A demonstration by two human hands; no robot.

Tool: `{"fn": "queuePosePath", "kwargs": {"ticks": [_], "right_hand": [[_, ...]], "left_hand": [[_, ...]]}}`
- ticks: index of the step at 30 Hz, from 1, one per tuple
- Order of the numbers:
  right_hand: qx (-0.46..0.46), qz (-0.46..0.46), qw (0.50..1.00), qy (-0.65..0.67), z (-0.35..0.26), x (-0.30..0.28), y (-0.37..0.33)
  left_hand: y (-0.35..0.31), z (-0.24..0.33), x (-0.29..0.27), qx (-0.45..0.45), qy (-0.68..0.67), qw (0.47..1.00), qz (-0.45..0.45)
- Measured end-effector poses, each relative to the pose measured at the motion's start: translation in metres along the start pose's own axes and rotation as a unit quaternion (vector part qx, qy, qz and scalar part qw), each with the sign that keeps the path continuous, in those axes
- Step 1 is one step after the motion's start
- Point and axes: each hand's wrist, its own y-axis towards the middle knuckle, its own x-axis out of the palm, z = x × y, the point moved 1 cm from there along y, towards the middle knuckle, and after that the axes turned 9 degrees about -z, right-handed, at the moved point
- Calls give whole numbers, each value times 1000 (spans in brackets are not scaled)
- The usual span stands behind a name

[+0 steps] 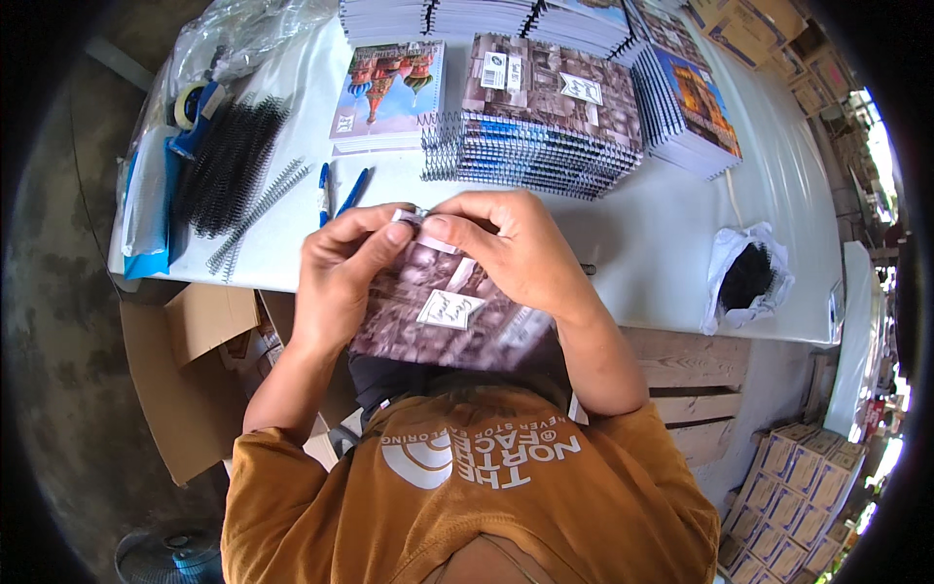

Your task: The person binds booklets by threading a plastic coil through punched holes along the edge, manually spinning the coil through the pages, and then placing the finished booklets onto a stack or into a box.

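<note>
I hold a notebook (428,277) with a brown collage-like cover and a white label over my lap at the table's front edge. My left hand (336,263) pinches its upper edge near a corner, thumb on the cover. Close beside it, my right hand (511,243) grips the same edge, its thumb and fingers almost meeting the left ones. A small dark bit shows between the fingertips, too hidden to name. Beyond the hands, two blue pens (352,193) lie on the white table (593,238). A stack of spiral notebooks (535,156) stands behind.
Black binding coils (233,165) and loose spirals lie at left, near a blue tape dispenser (197,117). More notebooks (389,88) stand at the back. At right, paper (722,268) wraps dark coils. A cardboard box (165,399) and a fan (170,560) are below left.
</note>
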Motion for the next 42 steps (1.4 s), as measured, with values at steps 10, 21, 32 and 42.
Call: {"fn": "queuePosePath", "kwargs": {"ticks": [10, 21, 32, 42], "right_hand": [[-57, 130, 987, 71, 22, 7, -11], [-231, 303, 911, -156, -13, -44, -32], [-150, 502, 851, -40, 116, -136, 3], [-149, 624, 738, -211, 117, -126, 11]], "left_hand": [[36, -8, -4, 5, -84, 978, -193], [50, 24, 27, 206, 290, 920, -164], [189, -37, 57, 314, 557, 740, 210], [162, -52, 49, 224, 273, 909, 223]]}}
